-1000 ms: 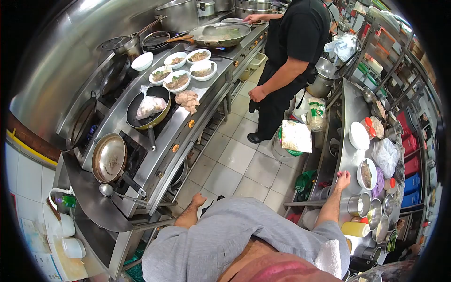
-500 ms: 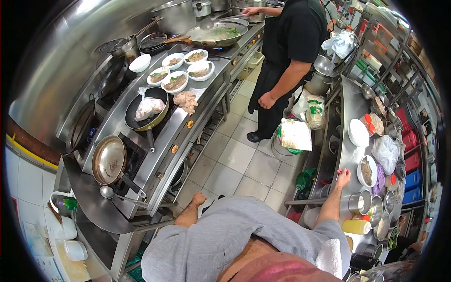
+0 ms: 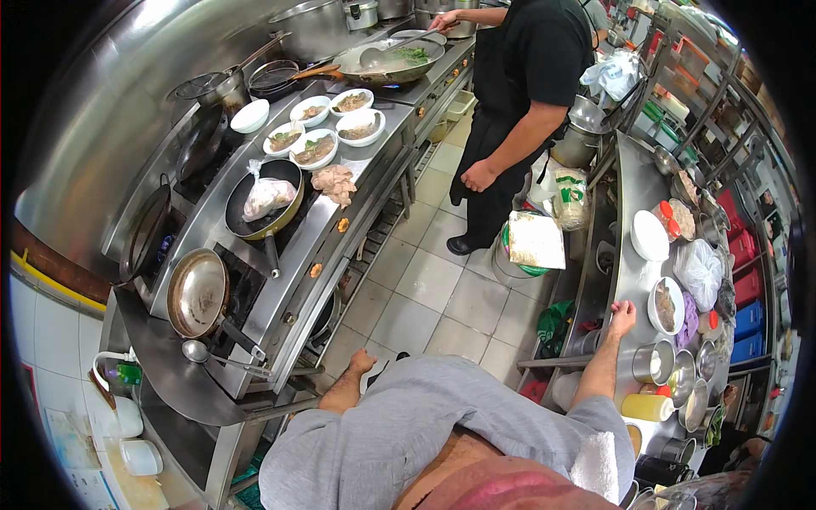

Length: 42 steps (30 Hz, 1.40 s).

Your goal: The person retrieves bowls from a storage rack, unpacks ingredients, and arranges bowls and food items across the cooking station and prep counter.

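My left hand hangs beside the stove's front edge, fingers curled, and I cannot make out anything in it. On the right, my right hand rests at the edge of the steel counter, its fingers curled, near a white bowl of food. The stove on the left holds a steel pan, a ladle, and a dark pan with a plastic bag in it. Several filled white bowls stand behind that pan, with a crumpled cloth beside it.
A co-worker in black stands ahead at a large wok, one hand on a ladle. A bucket with a flat board on top stands on the tiled floor. The right counter carries metal bowls and a yellow bottle.
The co-worker's ladle has moved in the wok, first lifted and now lowered into it. The co-worker's free hand has shifted slightly. My hands have stayed nearly still.
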Available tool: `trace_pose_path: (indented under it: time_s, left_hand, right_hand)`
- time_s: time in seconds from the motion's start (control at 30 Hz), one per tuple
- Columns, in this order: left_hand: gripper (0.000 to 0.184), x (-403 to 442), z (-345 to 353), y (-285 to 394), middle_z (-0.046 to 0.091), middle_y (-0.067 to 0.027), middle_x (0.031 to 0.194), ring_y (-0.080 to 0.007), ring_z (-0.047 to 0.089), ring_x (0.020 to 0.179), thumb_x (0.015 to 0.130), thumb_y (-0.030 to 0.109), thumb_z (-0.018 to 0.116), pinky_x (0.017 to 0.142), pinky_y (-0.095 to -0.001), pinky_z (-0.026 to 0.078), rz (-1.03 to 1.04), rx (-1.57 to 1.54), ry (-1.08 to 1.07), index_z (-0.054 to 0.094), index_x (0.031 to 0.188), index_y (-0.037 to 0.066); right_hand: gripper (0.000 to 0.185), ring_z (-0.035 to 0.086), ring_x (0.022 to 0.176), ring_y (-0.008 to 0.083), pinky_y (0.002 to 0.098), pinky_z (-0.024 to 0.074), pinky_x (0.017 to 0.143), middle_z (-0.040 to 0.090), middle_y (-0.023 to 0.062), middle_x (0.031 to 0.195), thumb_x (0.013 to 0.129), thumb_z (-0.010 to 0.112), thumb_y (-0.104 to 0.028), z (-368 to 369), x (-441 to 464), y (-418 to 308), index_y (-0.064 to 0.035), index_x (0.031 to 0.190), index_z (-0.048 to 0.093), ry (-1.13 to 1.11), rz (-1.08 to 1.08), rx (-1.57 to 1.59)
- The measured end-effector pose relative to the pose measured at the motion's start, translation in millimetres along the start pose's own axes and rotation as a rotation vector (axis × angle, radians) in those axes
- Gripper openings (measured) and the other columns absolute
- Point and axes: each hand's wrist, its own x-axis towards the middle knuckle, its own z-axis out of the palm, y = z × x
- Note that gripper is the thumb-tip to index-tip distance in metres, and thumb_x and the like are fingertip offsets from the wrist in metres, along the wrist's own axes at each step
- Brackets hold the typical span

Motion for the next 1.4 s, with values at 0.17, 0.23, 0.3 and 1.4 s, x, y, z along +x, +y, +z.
trace_pose_path:
  time_s: [0.17,0.23,0.3,1.4]
  left_hand:
    - [0.062,4,3,-3,0.048,-0.0197,0.118,-0.0291,0.048,0.109,0.072,0.030,0.065,0.090,-0.0347,0.039,-0.004,0.051,0.017,0.042,0.120,-0.002]
    - [0.063,5,3,-4,0.050,-0.0192,0.116,-0.0282,0.051,0.104,0.072,0.030,0.065,0.085,-0.0352,0.042,-0.006,0.047,0.008,0.041,0.121,-0.002]
    - [0.064,11,8,-10,0.051,-0.0188,0.114,-0.0273,0.054,0.098,0.072,0.030,0.065,0.080,-0.0358,0.046,-0.008,0.043,-0.001,0.040,0.122,-0.002]
    - [0.063,7,7,-8,0.058,-0.0127,0.081,-0.0190,0.057,0.061,0.073,0.030,0.065,0.051,-0.0376,0.049,-0.085,0.038,-0.055,0.037,0.121,0.000]
  right_hand:
    - [0.023,0.059,0.066,0.0157,0.0238,0.0497,0.055,0.057,0.0117,0.086,0.087,0.047,-0.010,-1,2,3,0.0069,0.102,0.048,0.000,-0.006,-0.009]
    - [0.023,0.059,0.066,0.0156,0.0237,0.0496,0.055,0.057,0.0118,0.086,0.087,0.047,-0.010,-1,3,5,0.0069,0.102,0.048,0.003,-0.015,-0.010]
    - [0.025,0.059,0.065,0.0168,0.0243,0.0503,0.056,0.057,0.0123,0.083,0.087,0.047,-0.011,-1,3,5,0.0076,0.104,0.046,-0.001,-0.027,-0.006]
    - [0.022,0.059,0.065,0.0159,0.0243,0.0495,0.055,0.057,0.0112,0.082,0.086,0.047,-0.010,-2,3,4,0.0065,0.099,0.049,-0.007,-0.039,-0.046]
